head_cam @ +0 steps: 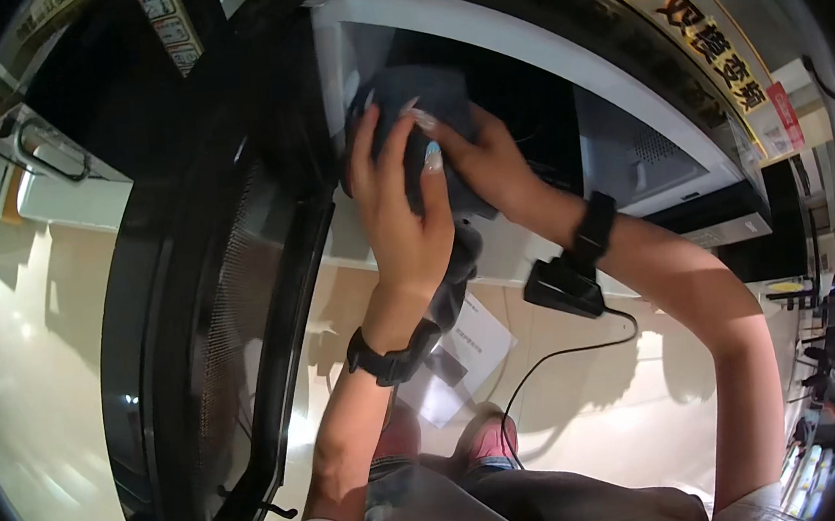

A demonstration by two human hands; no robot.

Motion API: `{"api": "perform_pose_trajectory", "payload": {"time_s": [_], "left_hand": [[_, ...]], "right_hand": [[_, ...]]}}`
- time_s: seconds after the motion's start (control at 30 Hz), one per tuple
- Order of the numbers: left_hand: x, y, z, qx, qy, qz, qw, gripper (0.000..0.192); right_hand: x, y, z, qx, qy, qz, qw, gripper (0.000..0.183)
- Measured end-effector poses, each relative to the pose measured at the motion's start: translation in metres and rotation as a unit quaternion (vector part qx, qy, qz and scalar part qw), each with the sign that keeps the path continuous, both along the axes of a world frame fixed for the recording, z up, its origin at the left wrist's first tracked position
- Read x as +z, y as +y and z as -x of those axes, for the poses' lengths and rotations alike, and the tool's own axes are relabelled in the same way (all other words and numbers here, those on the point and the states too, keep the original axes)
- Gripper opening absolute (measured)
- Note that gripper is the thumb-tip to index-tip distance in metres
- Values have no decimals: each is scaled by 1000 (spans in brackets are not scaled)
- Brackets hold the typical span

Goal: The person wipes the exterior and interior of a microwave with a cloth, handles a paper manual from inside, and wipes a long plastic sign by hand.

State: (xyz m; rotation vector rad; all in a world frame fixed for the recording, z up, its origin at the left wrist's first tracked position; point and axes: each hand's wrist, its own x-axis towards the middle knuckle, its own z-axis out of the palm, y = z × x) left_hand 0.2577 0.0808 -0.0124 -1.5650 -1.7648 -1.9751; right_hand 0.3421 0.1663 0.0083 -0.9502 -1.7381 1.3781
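A bunched dark grey cloth (420,87) is held between my two hands at the mouth of an open microwave oven (659,147). My left hand (400,194) lies over the cloth with its fingers spread across it. From the right side, my right hand (494,159) grips the same cloth, its thumb near my left fingers. A dark fold (462,252), seemingly part of the cloth, hangs below. The microwave door (240,293), black with a perforated mesh window, stands swung out on the left. Deep inside, the oven cavity is dark, and my hands hide part of its sill.
A black box (563,288) with a cable (540,362) hangs at my right wrist. Latch hooks (279,509) stick out from the door's edge. Printed papers (465,361) lie on the floor ahead of my pink shoes (491,438). A white appliance with a handle (49,156) stands left.
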Motion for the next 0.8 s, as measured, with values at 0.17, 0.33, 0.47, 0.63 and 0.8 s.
{"api": "perform_pose_trajectory", "payload": {"time_s": [0.17,0.33,0.47,0.63,0.8], "left_hand": [[-29,-20,5,10,-31,57,998,52],[-35,-18,2,21,21,70,997,61],[-25,-7,-5,37,36,61,997,63],[-10,12,-21,46,9,6,999,62],[-4,12,-21,81,27,44,995,58]], "right_hand": [[-18,22,37,0,-45,-48,998,37],[-11,25,39,0,26,88,996,38],[32,24,40,-83,-97,13,992,32],[66,53,18,-120,-132,-140,974,32],[71,77,15,-143,-209,-249,935,31]]}}
